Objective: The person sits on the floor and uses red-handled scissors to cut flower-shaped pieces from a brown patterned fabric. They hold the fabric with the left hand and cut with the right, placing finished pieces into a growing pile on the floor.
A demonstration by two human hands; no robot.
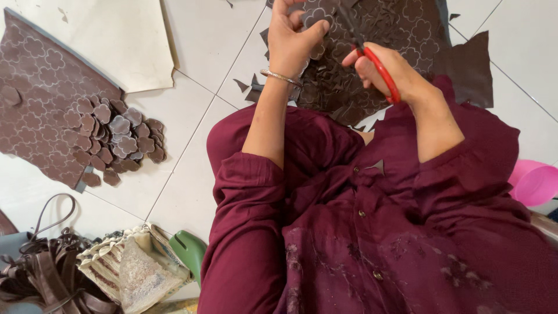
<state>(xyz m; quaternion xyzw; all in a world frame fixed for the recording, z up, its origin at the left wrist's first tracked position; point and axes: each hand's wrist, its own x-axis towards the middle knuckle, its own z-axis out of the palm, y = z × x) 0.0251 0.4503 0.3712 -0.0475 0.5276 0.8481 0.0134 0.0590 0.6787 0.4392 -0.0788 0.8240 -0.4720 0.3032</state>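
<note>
My left hand (293, 35), with a metal bangle at the wrist, pinches a small brown flower-shaped piece (315, 17) of leather-like sheet. My right hand (386, 72) grips red-handled scissors (372, 58) whose dark blades point up toward that piece. Under both hands lies a large brown sheet (401, 29) marked with flower outlines, partly cut out and ragged. My maroon sleeves and lap fill the lower frame.
A heap of cut brown flower pieces (116, 136) rests on another outlined brown sheet (35, 99) at left. A cream sheet (110, 35) lies beyond it. Brown straps (46, 273), a worn bag (136, 267), a green object (189, 250) and a pink tub (535, 183) sit on the white tiled floor.
</note>
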